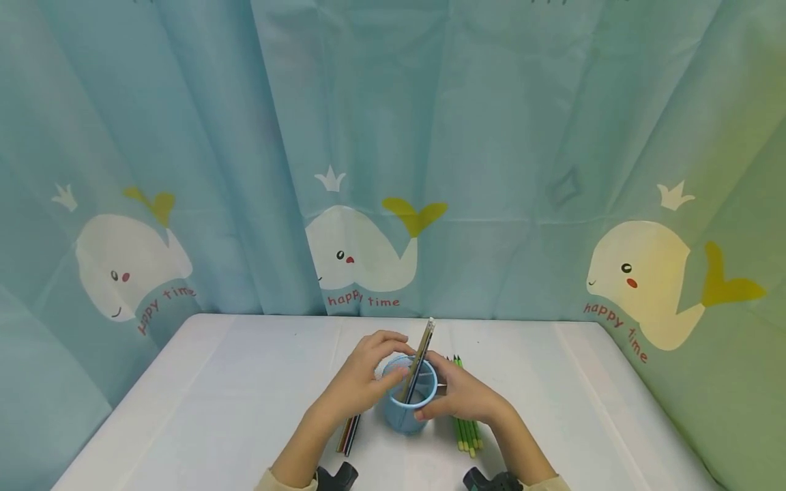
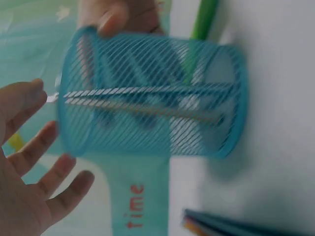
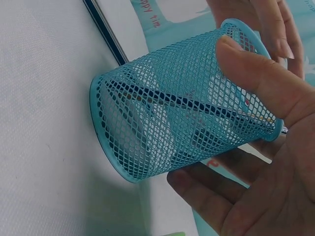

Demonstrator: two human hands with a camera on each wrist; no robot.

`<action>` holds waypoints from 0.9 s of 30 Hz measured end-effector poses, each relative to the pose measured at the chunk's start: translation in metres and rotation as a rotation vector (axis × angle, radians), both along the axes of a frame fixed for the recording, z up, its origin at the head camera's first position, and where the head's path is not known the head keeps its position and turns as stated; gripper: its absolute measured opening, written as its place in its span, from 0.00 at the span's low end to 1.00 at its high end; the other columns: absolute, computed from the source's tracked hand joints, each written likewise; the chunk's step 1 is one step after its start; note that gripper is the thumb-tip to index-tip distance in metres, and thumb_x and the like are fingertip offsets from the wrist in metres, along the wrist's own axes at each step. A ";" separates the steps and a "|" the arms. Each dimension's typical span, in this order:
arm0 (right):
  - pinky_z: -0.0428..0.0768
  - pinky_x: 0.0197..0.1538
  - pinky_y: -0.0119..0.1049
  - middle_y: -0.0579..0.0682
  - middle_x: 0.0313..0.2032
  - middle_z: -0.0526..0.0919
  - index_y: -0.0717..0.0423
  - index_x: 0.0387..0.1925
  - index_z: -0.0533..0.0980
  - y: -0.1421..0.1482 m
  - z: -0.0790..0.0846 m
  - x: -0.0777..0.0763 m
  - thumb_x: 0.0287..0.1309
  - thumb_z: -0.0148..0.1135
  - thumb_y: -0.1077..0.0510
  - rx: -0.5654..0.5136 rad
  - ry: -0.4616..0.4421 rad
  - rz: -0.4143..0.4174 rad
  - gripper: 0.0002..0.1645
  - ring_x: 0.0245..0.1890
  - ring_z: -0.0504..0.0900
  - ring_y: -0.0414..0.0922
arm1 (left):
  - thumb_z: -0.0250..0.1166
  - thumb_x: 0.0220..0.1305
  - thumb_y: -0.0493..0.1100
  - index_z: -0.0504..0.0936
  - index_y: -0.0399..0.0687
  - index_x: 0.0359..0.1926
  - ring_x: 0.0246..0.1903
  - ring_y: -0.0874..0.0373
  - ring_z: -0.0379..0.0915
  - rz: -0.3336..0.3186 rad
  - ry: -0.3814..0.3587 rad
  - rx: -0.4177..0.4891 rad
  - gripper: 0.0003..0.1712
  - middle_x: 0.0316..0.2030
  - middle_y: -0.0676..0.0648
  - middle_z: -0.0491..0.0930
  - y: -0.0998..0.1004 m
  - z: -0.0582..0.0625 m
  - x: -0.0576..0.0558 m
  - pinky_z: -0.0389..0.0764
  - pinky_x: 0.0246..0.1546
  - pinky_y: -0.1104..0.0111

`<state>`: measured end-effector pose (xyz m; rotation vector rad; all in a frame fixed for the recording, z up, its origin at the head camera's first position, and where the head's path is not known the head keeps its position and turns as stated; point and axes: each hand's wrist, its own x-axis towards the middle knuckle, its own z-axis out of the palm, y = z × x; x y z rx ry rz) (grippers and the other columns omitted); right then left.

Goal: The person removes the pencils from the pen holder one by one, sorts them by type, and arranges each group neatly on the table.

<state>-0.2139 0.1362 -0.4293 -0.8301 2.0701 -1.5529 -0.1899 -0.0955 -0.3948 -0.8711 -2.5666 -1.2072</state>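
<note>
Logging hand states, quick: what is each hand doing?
Left hand: open, at the mesh cup rim.
Right hand: holding the cup.

A white table [image 1: 245, 382] carries a blue mesh cup [image 1: 406, 416], green pencils [image 1: 468, 436] and dark pencils [image 1: 348, 435].

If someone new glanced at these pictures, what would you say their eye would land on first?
Probably the blue mesh pencil cup standing near the front middle of the white table, with a couple of pencils leaning out of it. The left hand reaches over its rim while the right hand holds its side. Behind hangs a blue curtain printed with whales, and green pencils lie to the right of the cup.
</note>
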 end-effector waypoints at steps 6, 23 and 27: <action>0.80 0.60 0.50 0.61 0.64 0.72 0.51 0.72 0.59 0.000 0.001 0.001 0.48 0.77 0.59 -0.004 -0.020 -0.005 0.53 0.59 0.79 0.50 | 0.59 0.72 0.57 0.76 0.64 0.64 0.73 0.41 0.51 -0.037 -0.024 -0.082 0.22 0.73 0.51 0.61 0.014 -0.012 0.003 0.62 0.64 0.33; 0.76 0.64 0.54 0.60 0.65 0.71 0.51 0.73 0.58 0.001 0.001 0.000 0.48 0.77 0.60 -0.017 0.007 0.011 0.54 0.62 0.75 0.53 | 0.58 0.73 0.56 0.76 0.55 0.66 0.68 0.51 0.65 -0.013 -0.037 -0.097 0.25 0.66 0.53 0.72 0.012 -0.007 0.003 0.70 0.65 0.46; 0.77 0.63 0.53 0.57 0.64 0.73 0.51 0.72 0.59 0.000 -0.001 0.000 0.47 0.78 0.59 -0.009 0.022 0.002 0.53 0.61 0.76 0.54 | 0.61 0.71 0.53 0.77 0.54 0.64 0.66 0.53 0.68 -0.006 -0.036 -0.063 0.23 0.63 0.53 0.75 0.009 -0.004 0.004 0.72 0.65 0.48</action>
